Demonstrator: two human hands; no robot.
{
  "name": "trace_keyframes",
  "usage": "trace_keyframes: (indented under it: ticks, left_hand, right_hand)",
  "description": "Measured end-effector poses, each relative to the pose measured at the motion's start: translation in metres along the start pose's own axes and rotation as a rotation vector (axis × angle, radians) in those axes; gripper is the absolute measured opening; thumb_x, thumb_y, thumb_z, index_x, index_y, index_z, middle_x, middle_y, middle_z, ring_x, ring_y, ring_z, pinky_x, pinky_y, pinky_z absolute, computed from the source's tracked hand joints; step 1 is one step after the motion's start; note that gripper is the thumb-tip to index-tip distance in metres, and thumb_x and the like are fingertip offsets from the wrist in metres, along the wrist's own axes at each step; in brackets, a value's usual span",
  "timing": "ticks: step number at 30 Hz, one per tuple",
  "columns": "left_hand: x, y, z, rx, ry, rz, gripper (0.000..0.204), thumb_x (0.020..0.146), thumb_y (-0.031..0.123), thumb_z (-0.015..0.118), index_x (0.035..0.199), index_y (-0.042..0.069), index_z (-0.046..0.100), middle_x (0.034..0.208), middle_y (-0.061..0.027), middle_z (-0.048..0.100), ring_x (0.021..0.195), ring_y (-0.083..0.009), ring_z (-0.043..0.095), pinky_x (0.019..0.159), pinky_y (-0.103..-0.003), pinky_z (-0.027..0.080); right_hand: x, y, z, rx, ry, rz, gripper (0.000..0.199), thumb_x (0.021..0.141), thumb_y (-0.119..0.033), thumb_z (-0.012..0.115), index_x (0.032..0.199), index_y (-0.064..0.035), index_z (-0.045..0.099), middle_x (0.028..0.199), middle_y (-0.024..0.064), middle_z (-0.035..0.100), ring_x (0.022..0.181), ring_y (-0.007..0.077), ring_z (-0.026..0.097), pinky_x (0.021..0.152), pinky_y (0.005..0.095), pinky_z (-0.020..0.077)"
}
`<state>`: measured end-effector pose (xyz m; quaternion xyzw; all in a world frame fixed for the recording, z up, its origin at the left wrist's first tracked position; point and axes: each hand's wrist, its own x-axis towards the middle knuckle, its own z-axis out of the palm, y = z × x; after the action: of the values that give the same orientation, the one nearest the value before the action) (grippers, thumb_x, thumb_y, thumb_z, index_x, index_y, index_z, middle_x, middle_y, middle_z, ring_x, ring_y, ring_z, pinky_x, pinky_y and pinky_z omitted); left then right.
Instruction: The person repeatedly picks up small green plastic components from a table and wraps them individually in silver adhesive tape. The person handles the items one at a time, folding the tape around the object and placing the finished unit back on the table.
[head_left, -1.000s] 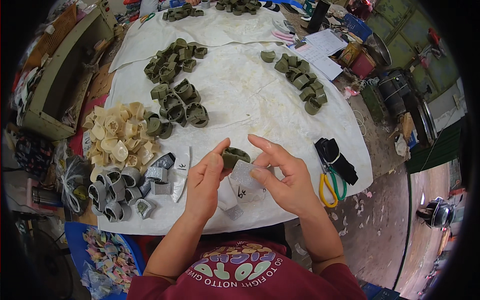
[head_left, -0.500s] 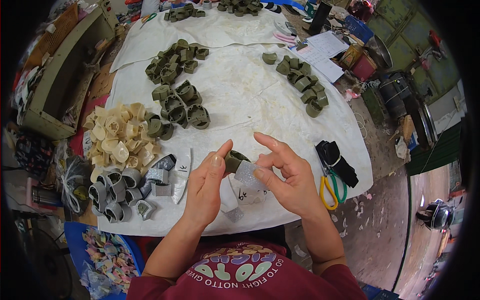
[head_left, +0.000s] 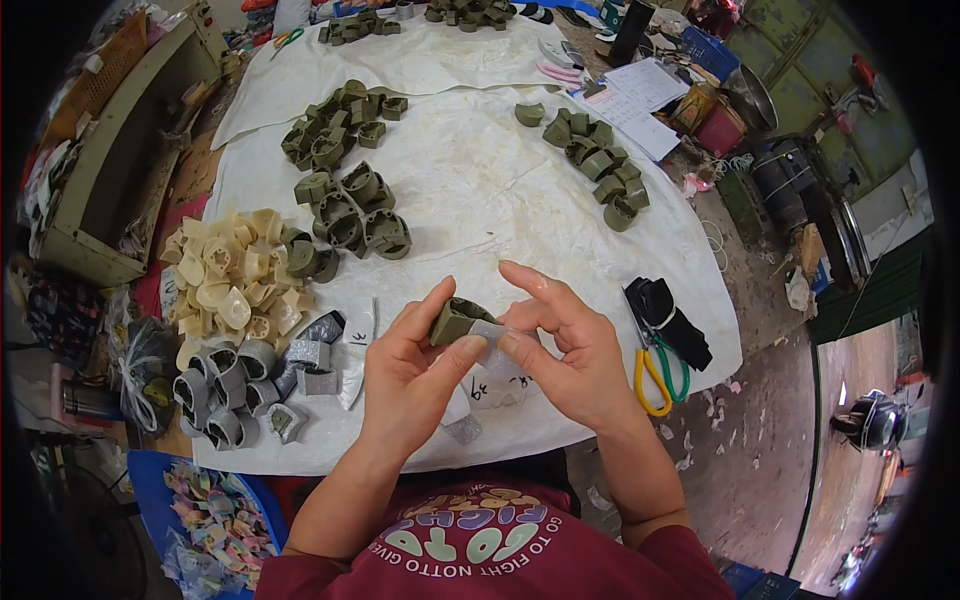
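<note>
Seen from above, a person in a dark red shirt works over the near edge of a white-covered tabletop (head_left: 480,180), with both hands meeting just above it. The left hand (head_left: 405,375) holds an olive-green hollow piece (head_left: 452,322) between its fingers and thumb, the open side visible from above. The right hand (head_left: 570,350) pinches a glittery grey strip (head_left: 490,358) by thumb and fingers, its index finger raised clear. The left thumb reaches onto the strip, near the piece's side; this grip seems meant to steady both while leaving the piece's rim uncovered.

Toward the left edge lies a heap of cream pieces (head_left: 232,265), with grey-covered pieces (head_left: 230,388) nearer the near-left corner. More green pieces sit in groups left of the middle (head_left: 360,210) and along the right edge (head_left: 605,170), apparently sorted by kind, with the middle left free for working. Scissors (head_left: 653,390) with yellow and green handles lie near the near-right corner, touching a black bundle (head_left: 675,325), probably placed for easy reach. Off the near-left corner stands a blue tub (head_left: 148,500) of coloured scraps (head_left: 215,515).
</note>
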<state>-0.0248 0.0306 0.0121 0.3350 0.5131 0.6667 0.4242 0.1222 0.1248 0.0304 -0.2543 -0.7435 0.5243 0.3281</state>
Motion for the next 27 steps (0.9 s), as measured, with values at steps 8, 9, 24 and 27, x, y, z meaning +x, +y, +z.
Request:
trace_keyframes:
  ticks: [8,9,24,27]
  left_hand:
    - [0.003,-0.015,0.003,-0.115,0.068,0.186,0.055,0.077,-0.008,0.069,0.129,-0.001,0.052,0.123,-0.0141,0.058,0.116,-0.0215,0.054,0.099,-0.034,0.043]
    - [0.001,-0.017,0.003,-0.104,0.046,0.154,0.055,0.077,-0.007,0.07,0.129,-0.001,0.053,0.125,-0.0143,0.058,0.119,-0.0235,0.052,0.101,-0.035,0.041]
    - [-0.01,-0.041,0.005,0.155,-0.122,0.314,0.059,0.068,0.004,0.08,0.124,0.01,0.062,0.153,-0.0197,0.024,0.142,-0.0307,0.022,0.115,-0.044,0.016]
    - [-0.012,-0.038,0.006,0.158,-0.132,0.292,0.055,0.07,0.006,0.077,0.123,0.008,0.063,0.153,-0.0203,0.023,0.144,-0.0304,0.018,0.114,-0.043,0.016]
  right_hand:
    - [-0.051,0.035,0.024,0.512,0.082,0.24,0.037,0.088,-0.016,0.066,0.121,-0.001,0.058,0.111,0.0081,0.061,0.106,0.0198,0.057,0.091,0.0353,0.0449]
    - [-0.053,0.036,0.031,0.859,-0.046,0.448,0.035,0.089,-0.019,0.065,0.119,-0.0019,0.059,0.112,0.0071,0.061,0.106,0.0194,0.057,0.092,0.0354,0.0446]
    - [-0.032,0.063,0.022,1.317,0.166,0.394,0.023,0.089,-0.014,0.064,0.109,-0.0032,0.064,0.106,0.0065,0.066,0.101,0.0159,0.061,0.092,0.0326,0.0469]
    - [-0.032,0.067,0.021,1.391,0.104,0.467,0.024,0.089,-0.014,0.065,0.11,-0.0037,0.064,0.106,0.0062,0.066,0.099,0.0166,0.062,0.089,0.033,0.0487]
